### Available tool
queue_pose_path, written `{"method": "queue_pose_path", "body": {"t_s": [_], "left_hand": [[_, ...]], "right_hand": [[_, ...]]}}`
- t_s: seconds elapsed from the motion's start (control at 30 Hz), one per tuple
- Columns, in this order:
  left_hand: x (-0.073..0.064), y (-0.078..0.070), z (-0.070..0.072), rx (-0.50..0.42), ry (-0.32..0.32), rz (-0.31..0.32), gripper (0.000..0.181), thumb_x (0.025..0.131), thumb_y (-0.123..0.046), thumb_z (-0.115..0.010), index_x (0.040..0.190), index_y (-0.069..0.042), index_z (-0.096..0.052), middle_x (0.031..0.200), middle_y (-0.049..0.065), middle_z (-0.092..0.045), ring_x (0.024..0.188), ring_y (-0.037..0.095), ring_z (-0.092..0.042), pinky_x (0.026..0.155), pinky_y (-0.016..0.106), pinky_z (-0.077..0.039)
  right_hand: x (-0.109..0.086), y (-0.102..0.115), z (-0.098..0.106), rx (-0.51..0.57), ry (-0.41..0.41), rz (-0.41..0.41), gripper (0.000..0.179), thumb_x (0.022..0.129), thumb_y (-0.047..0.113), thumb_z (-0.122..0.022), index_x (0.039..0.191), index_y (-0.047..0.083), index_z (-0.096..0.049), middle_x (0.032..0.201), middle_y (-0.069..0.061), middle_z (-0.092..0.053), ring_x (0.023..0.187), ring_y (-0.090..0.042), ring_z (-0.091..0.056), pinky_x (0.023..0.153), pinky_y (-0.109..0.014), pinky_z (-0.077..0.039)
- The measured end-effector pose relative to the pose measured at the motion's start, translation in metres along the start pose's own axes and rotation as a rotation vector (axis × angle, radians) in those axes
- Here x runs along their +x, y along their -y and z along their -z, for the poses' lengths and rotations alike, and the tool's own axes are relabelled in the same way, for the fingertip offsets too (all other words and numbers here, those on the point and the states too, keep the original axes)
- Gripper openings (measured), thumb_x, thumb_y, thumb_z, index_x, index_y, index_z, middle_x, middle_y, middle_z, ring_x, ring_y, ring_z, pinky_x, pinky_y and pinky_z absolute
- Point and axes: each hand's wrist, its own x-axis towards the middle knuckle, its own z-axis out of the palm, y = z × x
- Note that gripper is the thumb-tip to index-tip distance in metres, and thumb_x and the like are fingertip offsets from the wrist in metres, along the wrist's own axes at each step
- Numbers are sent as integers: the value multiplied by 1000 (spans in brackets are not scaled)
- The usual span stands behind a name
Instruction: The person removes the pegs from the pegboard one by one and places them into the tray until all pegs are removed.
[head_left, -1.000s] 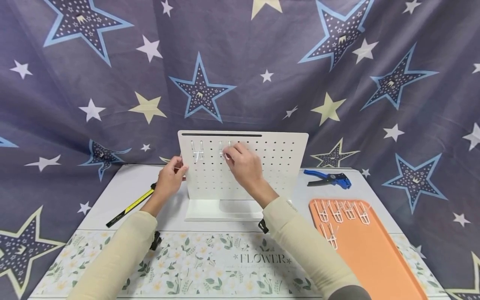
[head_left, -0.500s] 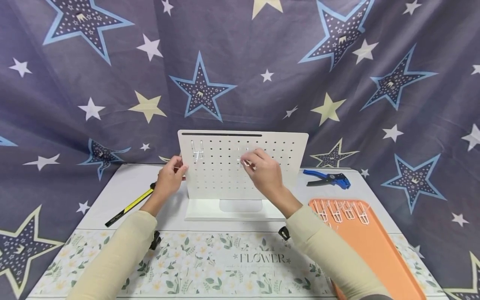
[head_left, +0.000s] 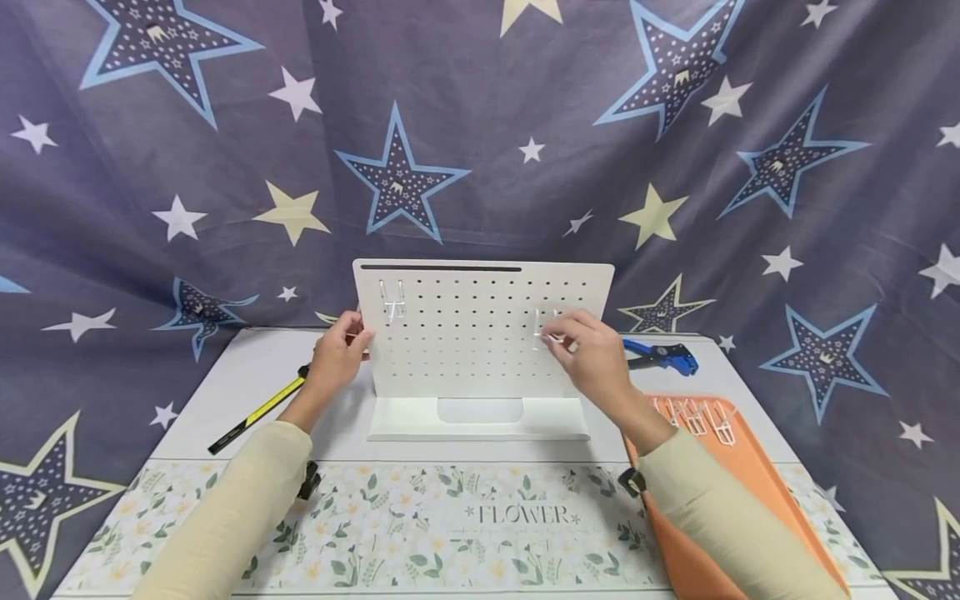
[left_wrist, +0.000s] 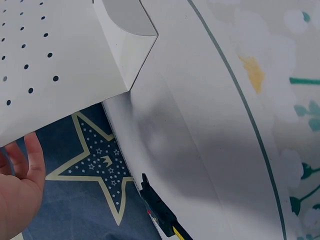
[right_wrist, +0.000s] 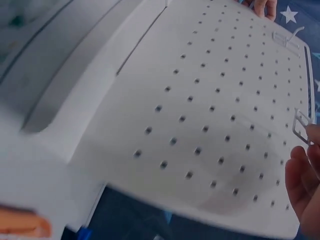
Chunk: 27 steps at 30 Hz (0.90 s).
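A white pegboard (head_left: 465,362) stands on its base in the middle of the table. Its left edge is gripped by my left hand (head_left: 339,354); in the left wrist view the fingers (left_wrist: 34,157) meet the board's edge. My right hand (head_left: 596,358) pinches a white wire pegboard hook (right_wrist: 301,125) in front of the board's right part. The fingers partly cover this hook, and I cannot tell whether it touches the holes. Another wire hook (head_left: 393,307) hangs at the board's upper left.
On the right lies an orange tray (head_left: 738,500) with several more wire hooks (head_left: 722,423), partly covered by the right forearm. Blue-and-black pliers (head_left: 671,357) lie behind it. A black-and-yellow tool (head_left: 262,408) lies on the left. A starred curtain (head_left: 480,167) hangs behind.
My right hand has carried the hook from the board's upper left-centre across to its right side and slightly lower. The left hand keeps its hold on the edge.
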Motion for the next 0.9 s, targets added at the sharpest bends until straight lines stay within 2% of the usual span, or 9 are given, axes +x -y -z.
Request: {"method": "queue_pose_path", "body": {"t_s": [0.17,0.4,0.6,0.77,0.9], "left_hand": [[1,0,0,11,-3,-8,18,107,-17,-51,118,-2,-53,109,19,-60,98,33,-64,86,49,-66],[2,2,0,19,1,-14,19,107,-17,-51,118,-3,-54,109,18,-60,97,31,-64,83,42,-67],[3,2,0,15,0,-9,18,107,-17,-51,118,-2,-54,108,19,-61,97,31,-64,83,41,-67],[2,0,0,23,7,3,19,108,-18,-50,119,-3,-54,110,19,-60,98,30,-64,85,42,-67],[1,-1,1,28,12,9,19,108,-19,-50,119,-3,-54,111,18,-59,99,29,-63,86,43,-66]], "right_hand": [[-19,-23,22,1,71,-55,13,80,11,-86,89,12,-77,88,-2,-71,70,-17,-70,57,-32,-61],[-44,-53,56,-58,171,-139,12,80,10,-86,88,13,-78,88,-3,-73,69,-19,-70,56,-31,-56],[-60,-76,85,-88,326,-223,10,83,11,-82,90,16,-78,86,0,-72,74,-20,-69,59,-29,-52],[-78,-97,105,-93,461,-268,7,84,13,-82,89,16,-78,84,-1,-73,73,-15,-68,61,-29,-54],[-95,-113,116,-99,521,-298,7,85,14,-81,89,18,-79,84,2,-74,71,-7,-65,61,-27,-54]]}}
